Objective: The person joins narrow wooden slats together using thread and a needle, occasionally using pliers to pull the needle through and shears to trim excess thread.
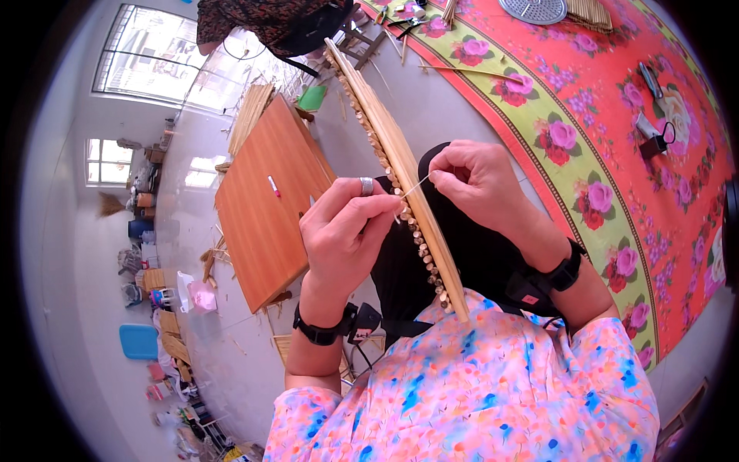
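Note:
A long panel of pale reed-like sticks (428,223) stands on edge over my dark-clothed lap, running from near my shirt toward the far side. Round cut stick ends (425,254) line its left edge. A thin light string (416,186) stretches across the panel between my hands. My left hand (342,223), with a ring on it, is closed in a pinch on the string beside the cut ends. On the panel's other side, my right hand (481,185) pinches the string between thumb and fingers.
To the left stands a low wooden table (262,223) with a marker pen (274,185) on it. A red floral cloth (616,69) covers the floor on the right, with small tools and a round grey disc (533,9). Another person (289,27) sits at the far side.

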Motion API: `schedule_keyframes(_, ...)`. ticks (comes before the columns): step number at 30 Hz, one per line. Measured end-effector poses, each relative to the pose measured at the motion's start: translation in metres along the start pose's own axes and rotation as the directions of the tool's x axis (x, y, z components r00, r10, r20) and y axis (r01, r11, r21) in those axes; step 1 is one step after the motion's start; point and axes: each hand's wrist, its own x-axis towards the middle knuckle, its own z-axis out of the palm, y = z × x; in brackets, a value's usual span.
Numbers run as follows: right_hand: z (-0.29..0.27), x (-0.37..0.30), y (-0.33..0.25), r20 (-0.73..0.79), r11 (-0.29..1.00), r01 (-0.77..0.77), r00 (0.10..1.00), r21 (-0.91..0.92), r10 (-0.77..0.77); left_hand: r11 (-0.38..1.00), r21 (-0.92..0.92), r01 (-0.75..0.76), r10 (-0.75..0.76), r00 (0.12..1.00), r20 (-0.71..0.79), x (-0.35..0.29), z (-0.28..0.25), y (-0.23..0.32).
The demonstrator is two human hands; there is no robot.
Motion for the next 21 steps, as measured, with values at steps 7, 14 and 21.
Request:
schedule_keyframes(7, 0.009, -0.005, 0.022, 0.073, 0.966, 0.067, 0.996, -0.251, -0.05, 0.993, 0.088, 0.079, -0.079, 0.997, -0.003, -0.008, -0.012, 0.004)
schedule_keyframes(14, 0.016, -0.002, 0.023, -0.006, 0.998, 0.012, 1.0, -0.056, -0.012, 0.931, -0.245, 0.27, -0.258, 0.963, 0.082, -0.003, -0.008, 0.003)
schedule_keyframes(21, 0.007, 0.0, 0.021, 0.08, 0.978, -0.204, 0.977, 0.044, 0.2, 0.806, -0.328, 0.493, -0.422, 0.867, 0.266, 0.009, 0.0, 0.004)
